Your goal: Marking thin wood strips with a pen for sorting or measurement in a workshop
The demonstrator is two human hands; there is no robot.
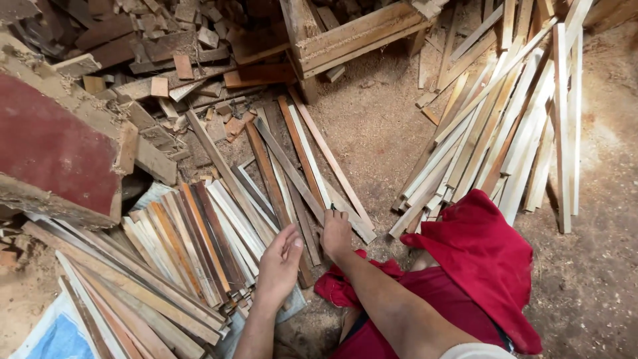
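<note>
The person sits low on a sawdust-strewn floor (379, 133), red cloth (482, 256) over the knees. The landmark here is the fan of thin wooden slats (292, 166) lying on the floor straight ahead.

The right hand (335, 234) rests at the near end of that fan, fingers curled down around the end of a dark slat (300, 174); a small dark tip shows just above the knuckles, but I cannot tell what it is. The left hand (280, 262) hovers just left of the right one, palm half open with the fingers loosely bent, holding nothing, over the near ends of the slats.

Left of the fan lies a dense stack of slats (179, 246), pale, orange and dark brown, side by side and slanting toward the person. Beyond that stack, further left, stands a worn red-faced block (53, 153). At the lower left corner a blue and white sack (56, 336) shows beneath the stack.

Right of the fan, across bare sawdust, a bundle of long pale strips (505, 126) leans together. Behind the fan are heaped wood offcuts (159, 60) and a rough wooden frame (352, 33).
</note>
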